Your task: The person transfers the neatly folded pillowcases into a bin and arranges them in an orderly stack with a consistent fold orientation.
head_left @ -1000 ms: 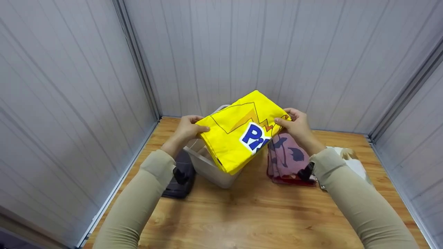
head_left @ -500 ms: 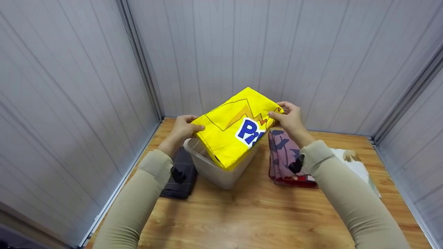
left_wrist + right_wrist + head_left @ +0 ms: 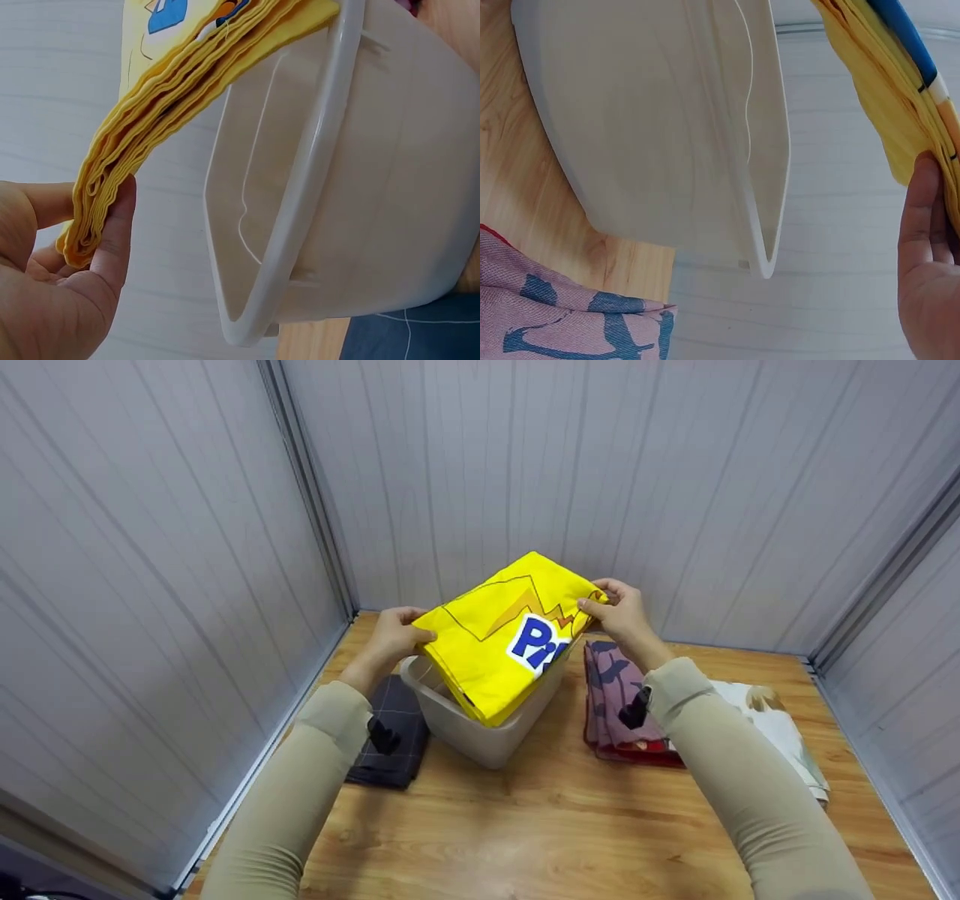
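Both hands hold a folded yellow cloth (image 3: pixel 495 637) with blue lettering on a white patch, tilted over a pale plastic bin (image 3: pixel 480 739). My left hand (image 3: pixel 394 637) pinches its left edge, thumb on top. At the opposite edge, my right hand (image 3: pixel 622 611) grips the cloth the same way. Several folded layers of the yellow cloth (image 3: pixel 165 112) show between thumb and fingers in the left wrist view. Much of the bin's opening is hidden from the head by the cloth; in the left wrist view part of the bin's inside wall (image 3: pixel 277 150) shows, with a thin white line on it.
A dark folded cloth (image 3: pixel 394 761) with pale lines lies left of the bin. To the right are a folded purple patterned cloth (image 3: pixel 611 690) with red beneath, and a white cloth (image 3: pixel 780 735). Grey panel walls (image 3: pixel 465 472) enclose the wooden surface (image 3: pixel 480 832) on three sides.
Both hands and the yellow cloth have shifted slightly left in the head view, and the cloth is now more squarely above the bin. More of the bin's front shows. The grip is unchanged.
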`<state>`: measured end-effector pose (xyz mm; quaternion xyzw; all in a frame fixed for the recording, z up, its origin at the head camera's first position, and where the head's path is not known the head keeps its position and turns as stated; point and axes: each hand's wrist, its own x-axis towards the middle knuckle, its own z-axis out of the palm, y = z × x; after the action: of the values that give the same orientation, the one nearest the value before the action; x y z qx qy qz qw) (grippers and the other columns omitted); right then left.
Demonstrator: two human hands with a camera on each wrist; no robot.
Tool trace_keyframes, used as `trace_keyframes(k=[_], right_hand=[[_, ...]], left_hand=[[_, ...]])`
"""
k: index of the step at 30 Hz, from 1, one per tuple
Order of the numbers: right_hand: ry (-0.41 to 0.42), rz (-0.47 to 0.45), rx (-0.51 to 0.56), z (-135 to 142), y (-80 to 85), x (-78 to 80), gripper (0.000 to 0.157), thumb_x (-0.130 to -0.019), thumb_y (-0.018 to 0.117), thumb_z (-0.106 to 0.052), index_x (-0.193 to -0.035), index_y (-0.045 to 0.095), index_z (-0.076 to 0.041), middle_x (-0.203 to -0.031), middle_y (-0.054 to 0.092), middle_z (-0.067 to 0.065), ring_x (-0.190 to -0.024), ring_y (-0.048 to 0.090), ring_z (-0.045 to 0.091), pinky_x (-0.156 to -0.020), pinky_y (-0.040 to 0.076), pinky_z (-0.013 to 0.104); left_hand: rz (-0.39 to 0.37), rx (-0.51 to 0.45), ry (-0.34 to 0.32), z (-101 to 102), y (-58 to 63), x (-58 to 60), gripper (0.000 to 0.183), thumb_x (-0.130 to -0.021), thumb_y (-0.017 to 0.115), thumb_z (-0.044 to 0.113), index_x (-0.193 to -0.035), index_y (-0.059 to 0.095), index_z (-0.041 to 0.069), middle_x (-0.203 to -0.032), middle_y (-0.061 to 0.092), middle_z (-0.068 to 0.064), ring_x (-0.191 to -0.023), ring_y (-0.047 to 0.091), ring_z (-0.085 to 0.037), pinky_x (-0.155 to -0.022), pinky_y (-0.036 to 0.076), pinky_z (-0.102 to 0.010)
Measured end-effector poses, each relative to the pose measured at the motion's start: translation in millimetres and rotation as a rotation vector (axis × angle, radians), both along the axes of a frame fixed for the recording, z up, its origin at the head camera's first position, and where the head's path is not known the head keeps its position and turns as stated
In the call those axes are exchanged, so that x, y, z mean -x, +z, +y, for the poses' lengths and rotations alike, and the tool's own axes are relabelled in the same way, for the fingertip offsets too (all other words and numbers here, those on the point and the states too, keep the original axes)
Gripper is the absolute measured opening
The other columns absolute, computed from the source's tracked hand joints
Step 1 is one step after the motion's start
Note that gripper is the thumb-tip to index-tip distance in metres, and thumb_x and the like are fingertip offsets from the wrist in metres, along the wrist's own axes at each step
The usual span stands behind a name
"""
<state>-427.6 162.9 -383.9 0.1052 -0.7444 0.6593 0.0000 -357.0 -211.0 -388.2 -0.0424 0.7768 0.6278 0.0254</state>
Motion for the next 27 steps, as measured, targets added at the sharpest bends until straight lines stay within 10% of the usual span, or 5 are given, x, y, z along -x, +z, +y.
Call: trace_keyframes(k=[27], right_hand=[[-0.048,-0.053,-0.039,-14,-11.7,13.8,0.037,-0.106,0.065,0.0,-0.142,0.062,0.003,-0.126,0.068,0.02,-0.085,0.075,0.016,-0.077,0.067,0.031]], left_hand=[[0.01,0.012,-0.05,0,-20.6,7.4,0.048,-0.1,0.06,-0.007,-0.148,0.061,-0.004,-0.136,0.065,-0.021,-0.103,0.071,-0.023,-0.081,0.065,-0.029]])
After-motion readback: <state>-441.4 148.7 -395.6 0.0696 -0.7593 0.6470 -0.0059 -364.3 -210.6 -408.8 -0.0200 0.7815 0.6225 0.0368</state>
